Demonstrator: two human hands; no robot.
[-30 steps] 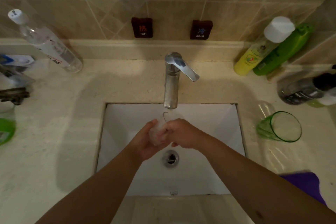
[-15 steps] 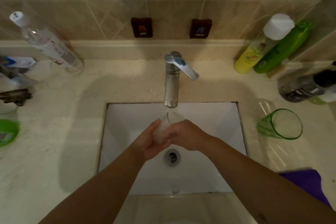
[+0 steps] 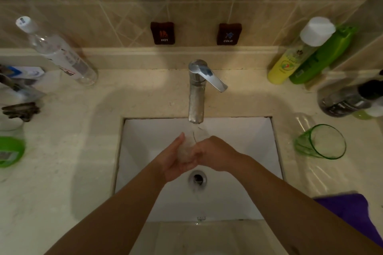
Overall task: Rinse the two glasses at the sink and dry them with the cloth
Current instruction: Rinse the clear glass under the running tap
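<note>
From the head camera, looking down at the sink (image 3: pixel 267 130), the person is holding a clear glass (image 3: pixel 189 146) under the tap (image 3: pixel 196 97), over the drain (image 3: pixel 197 178). The left hand (image 3: pixel 176 159) is cupping the glass from below and the side, fingers curled around it. The right hand (image 3: pixel 215 154) is wrapping the glass from the other side, fingers bent over it. Water seems to be running from the spout onto the rim, though the stream is faint.

The glass is probably light, stiff and breakable, and wet it will likely be slippery; a firm hold around the body, rather than a pinch at the thin rim, looks safest over the hard basin.

Counting: two glasses are showing, the clear one in the hands and a green glass (image 3: pixel 321 143) standing on the counter (image 3: pixel 62 172) to the right of the sink, well apart from the hands. One purple cloth (image 3: pixel 352 211) is lying at the right near edge of the counter, partly behind the right forearm. Two labels are sitting on the wall, a hot tag (image 3: pixel 162 33) and a cold tag (image 3: pixel 229 34). There is one tap.
</note>
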